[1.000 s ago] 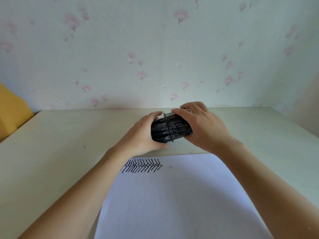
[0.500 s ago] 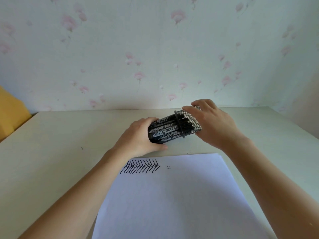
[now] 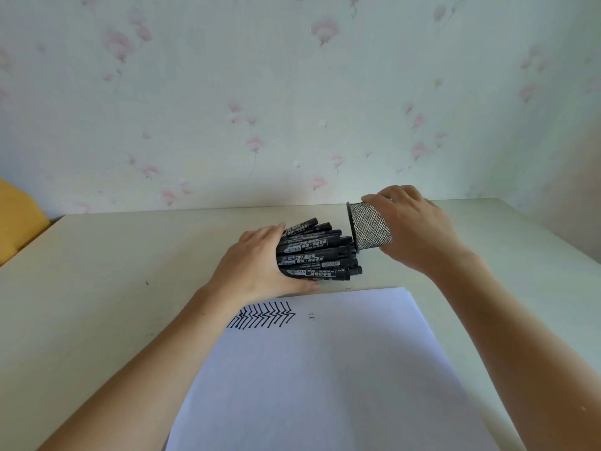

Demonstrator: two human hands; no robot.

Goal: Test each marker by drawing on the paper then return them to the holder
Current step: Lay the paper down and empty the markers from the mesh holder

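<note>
Left hand (image 3: 257,262) grips a thick bundle of black markers (image 3: 317,252), fingers curled round the cap or butt ends, bundle lying roughly level just above or on the worktop (image 3: 113,262); which of the two, cannot tell. Right hand (image 3: 413,229) holds the mesh holder (image 3: 370,227) tipped on its side, fingers wrapped over its top and far side, thumb below. Holder mouth faces the markers' free ends, very near them, and looks clear of the bundle.

Paper (image 3: 325,369) lies near the person, just beside the bundle, with a row of black zigzag strokes (image 3: 263,315) at its top left.

Step in hand, as I judge it: emptying the holder so markers can be tried singly. To do it well: keep the bundle squeezed and low, let it down onto the worktop beside the paper so none roll; stand the holder upright within reach, well off the sheet.

Hidden or unclear: holder's inside not visible, so whether any marker remains there is unknown. Marker count unreadable. Left palm covers one end of the bundle. Label print too small. Lower paper edge cut off.
</note>
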